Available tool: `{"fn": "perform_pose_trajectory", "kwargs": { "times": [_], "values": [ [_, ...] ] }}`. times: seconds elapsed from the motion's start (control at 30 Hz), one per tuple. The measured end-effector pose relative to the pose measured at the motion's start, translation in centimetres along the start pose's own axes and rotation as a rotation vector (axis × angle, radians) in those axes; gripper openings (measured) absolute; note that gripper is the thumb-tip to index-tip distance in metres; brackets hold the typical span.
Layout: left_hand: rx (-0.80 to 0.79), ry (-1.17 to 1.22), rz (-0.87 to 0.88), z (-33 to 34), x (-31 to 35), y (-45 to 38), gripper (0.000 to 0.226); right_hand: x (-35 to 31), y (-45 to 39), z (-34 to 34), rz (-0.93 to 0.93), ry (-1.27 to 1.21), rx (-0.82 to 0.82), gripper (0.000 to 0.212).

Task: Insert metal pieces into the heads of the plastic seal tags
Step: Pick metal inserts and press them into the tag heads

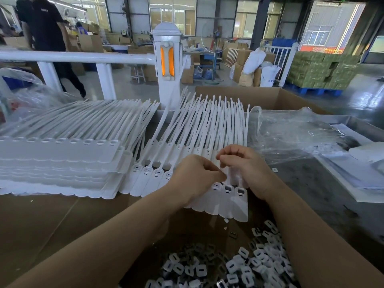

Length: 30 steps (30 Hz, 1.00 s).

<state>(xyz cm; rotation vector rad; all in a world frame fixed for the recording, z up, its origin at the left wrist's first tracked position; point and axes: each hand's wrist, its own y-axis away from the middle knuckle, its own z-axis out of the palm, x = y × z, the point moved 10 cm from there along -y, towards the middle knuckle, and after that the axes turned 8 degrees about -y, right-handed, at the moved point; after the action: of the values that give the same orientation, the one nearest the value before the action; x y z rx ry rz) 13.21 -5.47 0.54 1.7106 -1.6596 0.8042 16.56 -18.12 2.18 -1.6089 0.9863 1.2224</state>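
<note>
Risk: the fanned strip of seal tags [228, 196] on the cardboard surface [52, 221] may shift under both hands, misaligning a head slot. Left hand [194, 179] and right hand [247, 169] are curled, pinching at the heads; contents indiscernible. Stacked tag strips [58, 161] crowd the left side; loose metal pieces [239, 265] lie nearest, between the forearms.

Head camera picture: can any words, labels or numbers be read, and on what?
None can be read.
White print on the walking person's black T-shirt: too blurred.
Red banner behind the far window: too small.
Dark marks on the white sack: too small.
</note>
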Motion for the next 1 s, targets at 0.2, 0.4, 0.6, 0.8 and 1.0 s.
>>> {"fn": "perform_pose_trajectory", "kwargs": {
  "times": [0.2, 0.4, 0.6, 0.8, 1.0],
  "values": [
    [0.013, -0.191, -0.013, 1.4, 0.1, 0.0, 0.013, 0.3, -0.1, 0.0, 0.017, 0.005, -0.004, 0.015],
    [0.034, -0.296, 0.045, 1.3, 0.8, 0.0, 0.013, 0.3, -0.2, 0.3, 0.011, 0.032, -0.027, 0.014],
    [0.083, -0.373, 0.164, 0.9, 1.7, 0.4, 0.007, 0.4, -0.3, 0.3, 0.009, 0.036, -0.023, 0.013],
    [0.076, -0.413, 0.267, 1.0, 2.4, 0.8, 0.010, 0.5, -0.4, 0.3, -0.003, 0.051, -0.028, 0.012],
    [0.098, -0.482, 0.426, 1.3, 4.0, 1.6, 0.010, 0.3, -0.4, 0.4, -0.005, 0.032, -0.040, 0.014]
  ]
}}
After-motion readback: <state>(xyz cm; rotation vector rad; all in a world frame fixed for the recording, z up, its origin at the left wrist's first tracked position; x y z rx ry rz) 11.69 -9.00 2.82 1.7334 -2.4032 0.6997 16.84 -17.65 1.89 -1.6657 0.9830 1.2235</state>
